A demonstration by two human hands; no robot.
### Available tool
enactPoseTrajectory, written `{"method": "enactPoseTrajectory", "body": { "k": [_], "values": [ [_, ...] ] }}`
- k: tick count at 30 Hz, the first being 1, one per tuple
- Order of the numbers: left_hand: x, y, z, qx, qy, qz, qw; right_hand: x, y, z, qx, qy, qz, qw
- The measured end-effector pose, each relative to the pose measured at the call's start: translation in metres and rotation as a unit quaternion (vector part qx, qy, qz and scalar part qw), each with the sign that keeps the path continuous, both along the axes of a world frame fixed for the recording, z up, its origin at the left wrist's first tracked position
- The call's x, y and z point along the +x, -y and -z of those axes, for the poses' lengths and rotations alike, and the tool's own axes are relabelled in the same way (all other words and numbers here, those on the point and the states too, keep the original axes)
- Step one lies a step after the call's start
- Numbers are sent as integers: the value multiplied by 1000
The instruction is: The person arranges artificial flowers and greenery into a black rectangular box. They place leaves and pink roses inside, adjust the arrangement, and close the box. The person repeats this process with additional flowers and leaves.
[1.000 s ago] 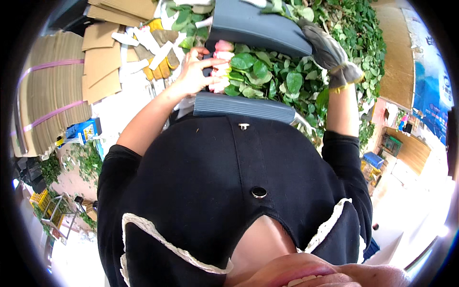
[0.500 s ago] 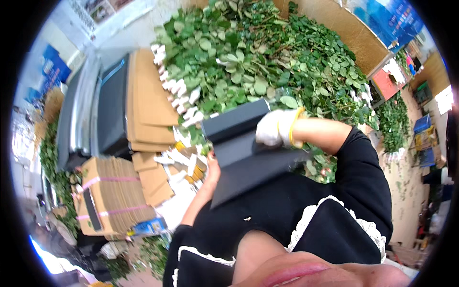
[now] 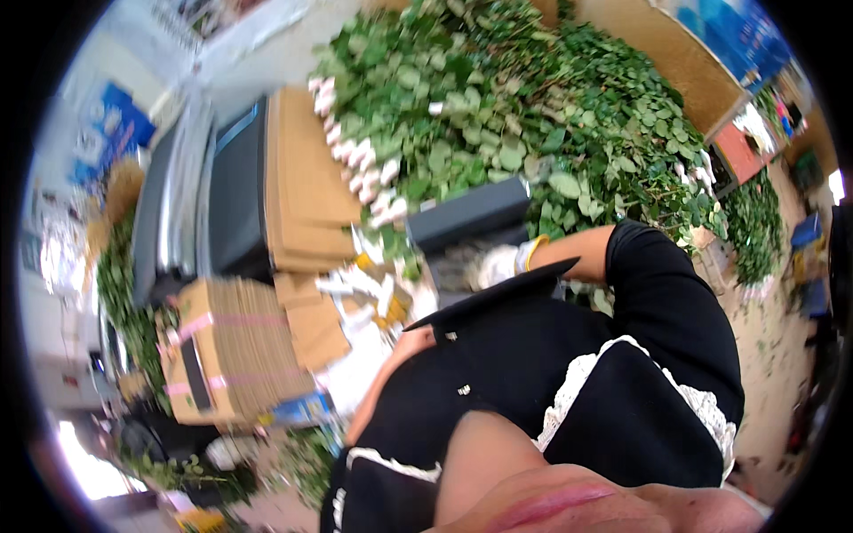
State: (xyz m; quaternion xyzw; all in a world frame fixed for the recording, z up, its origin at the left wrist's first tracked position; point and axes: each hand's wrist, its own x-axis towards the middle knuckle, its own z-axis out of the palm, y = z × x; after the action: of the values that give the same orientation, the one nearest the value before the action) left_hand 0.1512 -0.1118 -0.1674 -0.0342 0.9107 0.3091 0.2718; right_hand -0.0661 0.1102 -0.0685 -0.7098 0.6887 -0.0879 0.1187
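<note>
My left hand (image 3: 413, 342), bare, is at the left end of a dark flat panel (image 3: 480, 298), its fingers mostly hidden by it. My right hand (image 3: 498, 265), in a pale glove with a yellow cuff, reaches just behind that panel; its fingers are blurred and partly covered. Beyond it lies a long dark grey padded piece (image 3: 466, 213). Rows of pale wrapped heads (image 3: 360, 173) edge a big heap of leafy stems (image 3: 533, 107) behind. White slips (image 3: 346, 289) and a yellow glove (image 3: 393, 306) lie left of my hands.
At the left are a bundled cardboard stack (image 3: 249, 346), tan sheets (image 3: 306, 178) and dark long panels (image 3: 231, 195). A wooden board (image 3: 675, 71) rises behind the leaves. At the far right are red-topped furniture (image 3: 737, 160) and blue crates (image 3: 804, 231) beside a leaf-strewn floor (image 3: 764, 355).
The view has swung up and round. The pink roses seen between grey panels earlier are now hidden. The near dark panel has tilted, and my right hand has dropped behind it.
</note>
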Motion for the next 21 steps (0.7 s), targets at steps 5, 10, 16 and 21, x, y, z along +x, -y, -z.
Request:
{"method": "enactPoseTrajectory", "body": {
  "k": [5,10,16,21],
  "values": [
    [-9,-53,-50,331,-221,-159,903,-12,-1,-98,90,-47,-114,988],
    [1,-50,-43,365,-189,-185,893,24,-46,-182,37,210,92,973],
    [3,-63,-70,364,-127,-224,895,50,-3,-155,81,-56,-8,995],
    [1,-84,-67,336,-168,-338,863,103,178,-159,-142,82,-98,982]
  ]
}}
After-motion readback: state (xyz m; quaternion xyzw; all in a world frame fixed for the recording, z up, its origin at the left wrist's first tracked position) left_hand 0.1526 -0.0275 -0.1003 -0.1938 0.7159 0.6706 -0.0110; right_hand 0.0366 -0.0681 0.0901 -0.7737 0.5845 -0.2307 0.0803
